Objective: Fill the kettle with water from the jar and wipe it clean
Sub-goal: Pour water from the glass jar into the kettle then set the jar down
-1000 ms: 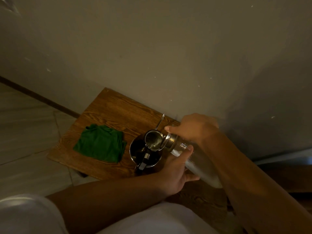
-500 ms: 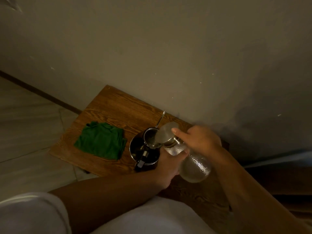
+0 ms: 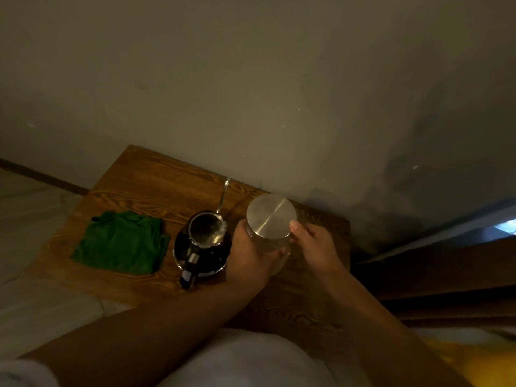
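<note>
Reading left to right: the green cloth (image 3: 121,241) lies flat on the desk (image 3: 156,177), near the open kettle (image 3: 205,241). Your left hand (image 3: 248,258) wraps the glass jar (image 3: 275,247), upright just right of the kettle; your right hand (image 3: 315,244) pinches its metal lid (image 3: 270,216). Risks: wet glass may slip, or your left forearm may knock the kettle, spilling water. Dim light hides the kettle's fill level, and your hands cover the jar's body.

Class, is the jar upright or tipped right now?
Upright: the jar's round metal cap faces straight up at the camera, beside the kettle.
</note>
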